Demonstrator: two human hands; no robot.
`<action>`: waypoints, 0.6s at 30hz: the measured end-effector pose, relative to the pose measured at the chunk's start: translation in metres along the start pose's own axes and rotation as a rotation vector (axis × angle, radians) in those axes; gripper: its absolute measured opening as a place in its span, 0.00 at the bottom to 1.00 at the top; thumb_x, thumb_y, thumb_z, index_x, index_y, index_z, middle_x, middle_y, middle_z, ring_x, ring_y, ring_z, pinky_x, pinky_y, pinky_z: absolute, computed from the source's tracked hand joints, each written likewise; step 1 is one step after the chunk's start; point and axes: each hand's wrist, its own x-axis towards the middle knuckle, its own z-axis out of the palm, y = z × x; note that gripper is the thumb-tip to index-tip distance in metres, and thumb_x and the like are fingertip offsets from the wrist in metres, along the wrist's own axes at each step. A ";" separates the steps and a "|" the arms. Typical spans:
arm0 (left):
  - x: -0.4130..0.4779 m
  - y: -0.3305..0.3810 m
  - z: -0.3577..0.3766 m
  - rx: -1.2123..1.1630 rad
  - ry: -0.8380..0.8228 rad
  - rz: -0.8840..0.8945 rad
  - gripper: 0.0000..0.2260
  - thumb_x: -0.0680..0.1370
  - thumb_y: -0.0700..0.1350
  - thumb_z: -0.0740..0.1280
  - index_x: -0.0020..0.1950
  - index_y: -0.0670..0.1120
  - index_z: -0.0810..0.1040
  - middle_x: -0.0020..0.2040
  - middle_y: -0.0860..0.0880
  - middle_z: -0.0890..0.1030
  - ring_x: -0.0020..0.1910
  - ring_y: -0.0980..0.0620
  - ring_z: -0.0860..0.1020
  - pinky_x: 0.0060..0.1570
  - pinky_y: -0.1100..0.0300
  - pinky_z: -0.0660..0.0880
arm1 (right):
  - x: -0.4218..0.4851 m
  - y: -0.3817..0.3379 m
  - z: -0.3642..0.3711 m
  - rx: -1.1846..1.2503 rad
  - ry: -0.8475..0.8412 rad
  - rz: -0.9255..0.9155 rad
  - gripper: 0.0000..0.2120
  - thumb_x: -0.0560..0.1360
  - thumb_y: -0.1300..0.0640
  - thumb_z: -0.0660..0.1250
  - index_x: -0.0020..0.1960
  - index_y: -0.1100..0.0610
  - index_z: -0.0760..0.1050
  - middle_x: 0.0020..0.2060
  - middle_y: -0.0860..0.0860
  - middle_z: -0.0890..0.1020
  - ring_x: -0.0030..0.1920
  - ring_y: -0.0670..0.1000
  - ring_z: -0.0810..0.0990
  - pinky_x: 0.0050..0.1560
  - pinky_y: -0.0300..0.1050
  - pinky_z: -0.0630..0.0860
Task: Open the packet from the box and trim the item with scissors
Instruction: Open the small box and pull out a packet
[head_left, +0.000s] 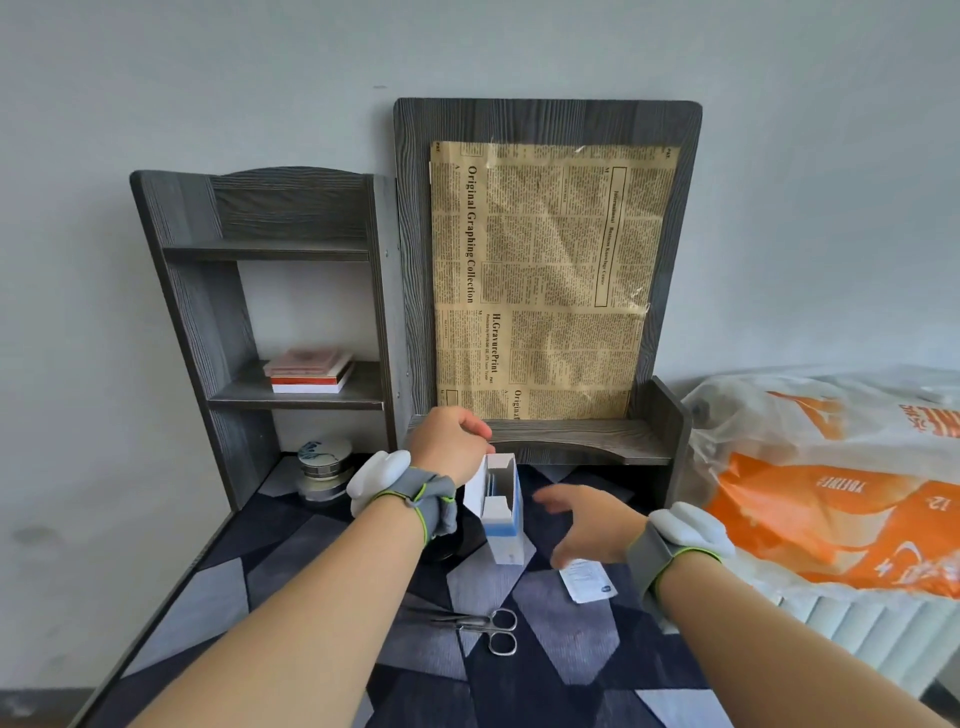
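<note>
A white and blue box stands upright on the patterned table top, its top flaps open. My left hand is at the box's upper left corner, fingers curled and pinching the open flap. My right hand hovers just right of the box, fingers spread and holding nothing. A small white packet lies flat on the table under my right hand. Steel scissors lie shut on the table nearer to me, handles to the right.
A dark wooden shelf unit with books stands at the back left, a round tin at its foot. A board with newspaper print leans behind the box. An orange and white plastic bag fills the right side.
</note>
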 end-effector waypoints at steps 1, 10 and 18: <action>0.001 0.001 0.000 -0.023 0.010 -0.004 0.08 0.73 0.38 0.68 0.38 0.51 0.78 0.34 0.58 0.79 0.38 0.56 0.76 0.42 0.60 0.74 | 0.003 -0.001 -0.001 0.084 -0.009 -0.045 0.46 0.58 0.56 0.78 0.73 0.51 0.62 0.67 0.48 0.74 0.67 0.48 0.71 0.67 0.44 0.69; 0.004 0.000 0.004 -0.348 0.051 -0.023 0.05 0.76 0.40 0.65 0.42 0.48 0.77 0.44 0.48 0.82 0.41 0.50 0.77 0.41 0.60 0.74 | 0.014 -0.008 -0.011 0.323 0.204 -0.147 0.43 0.53 0.50 0.77 0.66 0.50 0.66 0.57 0.47 0.80 0.55 0.50 0.79 0.58 0.53 0.77; 0.008 -0.004 -0.001 -0.102 0.278 0.030 0.10 0.76 0.50 0.65 0.53 0.47 0.78 0.47 0.52 0.79 0.51 0.50 0.77 0.47 0.62 0.68 | 0.009 0.020 -0.023 -0.280 0.200 0.125 0.41 0.55 0.40 0.76 0.65 0.49 0.66 0.56 0.50 0.75 0.56 0.54 0.75 0.53 0.48 0.74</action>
